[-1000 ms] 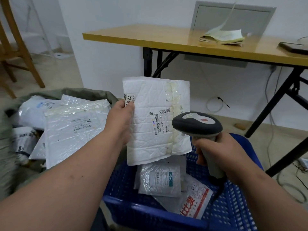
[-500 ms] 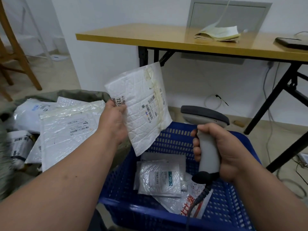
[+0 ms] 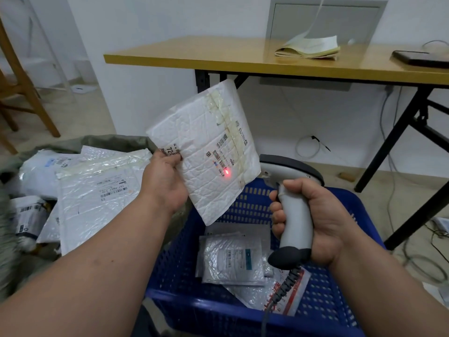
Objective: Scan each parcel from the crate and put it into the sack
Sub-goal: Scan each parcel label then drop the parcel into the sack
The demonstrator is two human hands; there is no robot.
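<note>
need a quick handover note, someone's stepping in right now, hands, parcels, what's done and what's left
Left hand holds the white padded mailer by its edge, tilted above the blue plastic crate.
Right hand grips the grey handheld scanner; its red dot sits just below the mailer's barcode.
Grey-green sack on the left already holds several white parcels.
Left: confirm this scan, drop the mailer in the sack, then scan the clear bubble pouch and the red-printed bag lying in the crate.
</note>
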